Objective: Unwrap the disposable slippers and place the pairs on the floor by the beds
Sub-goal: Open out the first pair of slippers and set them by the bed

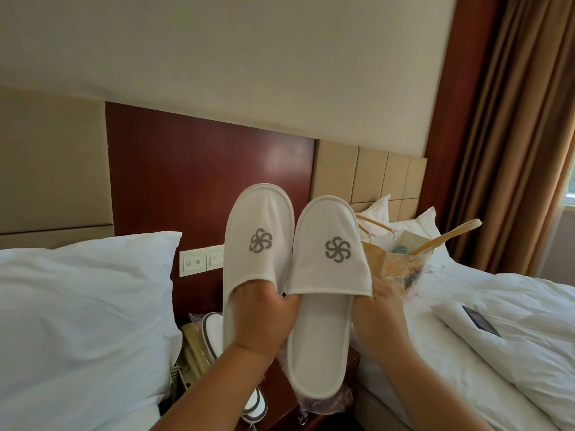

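Two white slippers held up side by side, toes up, edges touching, each with a grey pinwheel logo. Left hand [264,312]: fingers pushed in under the toe cover of the left slipper [258,231], curled round it. Right hand [378,309]: fingertips pinch the cover edge of the right slipper [329,237]. The pair blocks much of the nightstand [277,393] between the beds. On it: beige telephone [193,346], grey-trimmed slippers [213,331], crumpled clear wrapper [326,405]. Switch panel [199,259] partly hidden behind the left slipper. White pillow [87,300] on the left bed. Right bed: patterned tote bag [395,269] just behind the right slipper, dark phone [480,320] on the duvet. Brown curtain [513,135] far right.
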Tool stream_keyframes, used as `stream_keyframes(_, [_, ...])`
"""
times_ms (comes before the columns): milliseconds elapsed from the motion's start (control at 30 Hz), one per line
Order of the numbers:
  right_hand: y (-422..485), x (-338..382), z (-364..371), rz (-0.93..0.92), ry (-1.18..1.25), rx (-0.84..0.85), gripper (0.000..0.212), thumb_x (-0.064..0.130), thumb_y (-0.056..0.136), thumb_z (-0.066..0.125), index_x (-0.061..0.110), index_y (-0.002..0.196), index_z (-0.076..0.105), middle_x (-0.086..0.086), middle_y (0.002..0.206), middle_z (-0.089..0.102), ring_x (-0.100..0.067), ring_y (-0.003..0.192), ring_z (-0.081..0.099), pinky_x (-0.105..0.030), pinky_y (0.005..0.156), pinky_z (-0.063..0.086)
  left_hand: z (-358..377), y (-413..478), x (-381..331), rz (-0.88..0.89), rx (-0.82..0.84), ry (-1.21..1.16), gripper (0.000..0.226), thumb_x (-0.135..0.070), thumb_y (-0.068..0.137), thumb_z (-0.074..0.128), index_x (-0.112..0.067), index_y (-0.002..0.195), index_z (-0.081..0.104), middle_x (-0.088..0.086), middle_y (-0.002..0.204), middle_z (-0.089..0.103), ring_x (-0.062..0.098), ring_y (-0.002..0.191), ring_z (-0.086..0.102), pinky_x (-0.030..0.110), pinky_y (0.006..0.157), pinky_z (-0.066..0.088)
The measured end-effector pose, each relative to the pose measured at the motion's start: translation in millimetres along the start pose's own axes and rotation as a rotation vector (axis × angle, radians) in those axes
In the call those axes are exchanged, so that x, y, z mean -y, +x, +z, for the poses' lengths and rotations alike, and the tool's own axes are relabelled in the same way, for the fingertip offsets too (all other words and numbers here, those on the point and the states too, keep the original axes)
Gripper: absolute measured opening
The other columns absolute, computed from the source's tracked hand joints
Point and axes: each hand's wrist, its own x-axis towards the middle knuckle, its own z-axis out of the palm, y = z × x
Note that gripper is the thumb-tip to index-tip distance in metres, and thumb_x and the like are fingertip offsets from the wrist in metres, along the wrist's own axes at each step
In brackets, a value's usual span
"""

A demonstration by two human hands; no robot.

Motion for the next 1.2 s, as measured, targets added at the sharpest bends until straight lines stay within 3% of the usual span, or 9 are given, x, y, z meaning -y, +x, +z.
stream_keyframes(233, [-6, 4, 1, 0.130, -0.060, -0.010, 0.027, 0.040, 0.080, 0.045, 0.032, 0.077, 0.071, 0.011, 0.073, 0.070, -0.014, 0.075, 0.064, -0.050, 0.075, 0.059, 0, -5, 0, -0.018, 0.034, 0.043, 0.059, -0.037, 0.079, 0.075, -0.011, 0.128, 0.054, 0.006, 0.114, 0.066, 0.027, 0.107, 0.061, 0.042, 0.088, 0.053])
stream_keyframes(400, [-20, 32, -7, 0.275, -0.658, 0.381, 0.079, 0.095, 0.055, 0.038, 0.023, 0.073, 0.064, 0.006, 0.062, 0.069, -0.008, 0.048, 0.062, -0.027, 0.048, 0.050, 3, -8, 4, -0.048, 0.053, 0.112, 0.064, -0.029, 0.079, 0.076, -0.005, 0.132, 0.051, 0.011, 0.124, 0.062, 0.030, 0.115, 0.058, 0.044, 0.093, 0.051])
stream_keyframes(533, [-38, 51, 2, 0.279, -0.335, 0.503, 0.052, 0.065, 0.079, 0.049, 0.020, 0.063, 0.071, 0.003, 0.045, 0.063, -0.013, 0.036, 0.058, -0.023, 0.042, 0.050, 6, -12, 6, -0.179, 0.102, 0.120, 0.056, -0.032, 0.073, 0.074, -0.006, 0.121, 0.058, 0.008, 0.112, 0.067, 0.029, 0.103, 0.063, 0.040, 0.085, 0.054])
stream_keyframes(633, [-50, 45, 24, -0.047, -0.254, 0.238, 0.020, 0.024, 0.094, 0.047, 0.025, 0.086, 0.064, 0.008, 0.079, 0.064, -0.005, 0.072, 0.060, -0.022, 0.064, 0.049, 8, -13, -2, -0.137, 0.092, 0.141, 0.053, -0.038, 0.077, 0.069, -0.008, 0.120, 0.059, 0.008, 0.112, 0.067, 0.029, 0.104, 0.063, 0.041, 0.087, 0.052])
stream_keyframes(733, [-55, 31, 38, -0.201, -0.304, 0.161, 0.022, 0.014, 0.099, 0.041, 0.021, 0.112, 0.057, 0.000, 0.114, 0.050, -0.019, 0.107, 0.048, -0.029, 0.091, 0.043, 9, -12, -6, -0.079, 0.069, 0.166, 0.056, -0.039, 0.080, 0.066, -0.011, 0.128, 0.056, 0.007, 0.121, 0.064, 0.028, 0.112, 0.059, 0.042, 0.095, 0.048])
stream_keyframes(833, [-41, 20, 41, -0.183, -0.431, 0.284, 0.041, 0.019, 0.099, 0.043, 0.022, 0.140, 0.045, -0.002, 0.138, 0.047, -0.020, 0.127, 0.042, -0.031, 0.107, 0.035, 12, -16, -4, -0.082, 0.098, 0.273, 0.046, -0.030, 0.077, 0.068, -0.005, 0.115, 0.064, 0.013, 0.105, 0.070, 0.033, 0.096, 0.065, 0.040, 0.085, 0.053])
stream_keyframes(1000, [-2, 19, 43, 0.225, -0.548, 0.457, 0.032, 0.025, 0.102, 0.049, 0.011, 0.131, 0.051, -0.006, 0.132, 0.053, -0.018, 0.123, 0.046, -0.020, 0.098, 0.030, 18, -24, -9, -0.073, 0.152, 0.379, 0.031, -0.025, 0.069, 0.076, -0.002, 0.088, 0.069, 0.012, 0.076, 0.070, 0.032, 0.070, 0.068, 0.034, 0.064, 0.054])
stream_keyframes(1133, [10, 19, 42, 0.206, -0.478, 0.387, 0.014, 0.020, 0.102, 0.049, 0.011, 0.105, 0.059, 0.002, 0.096, 0.049, -0.013, 0.101, 0.043, -0.011, 0.078, 0.027, 17, -16, -8, -0.029, 0.089, 0.319, 0.039, -0.035, 0.073, 0.073, -0.006, 0.100, 0.068, 0.007, 0.081, 0.071, 0.028, 0.075, 0.068, 0.033, 0.070, 0.054])
stream_keyframes(1200, [12, 17, 43, 0.139, -0.487, 0.325, 0.014, 0.020, 0.102, 0.048, 0.014, 0.110, 0.058, 0.003, 0.099, 0.047, -0.013, 0.097, 0.047, -0.014, 0.078, 0.033, 14, -12, -8, 0.027, 0.028, 0.306, 0.051, -0.041, 0.068, 0.077, -0.009, 0.106, 0.064, 0.006, 0.084, 0.071, 0.027, 0.077, 0.068, 0.031, 0.071, 0.054])
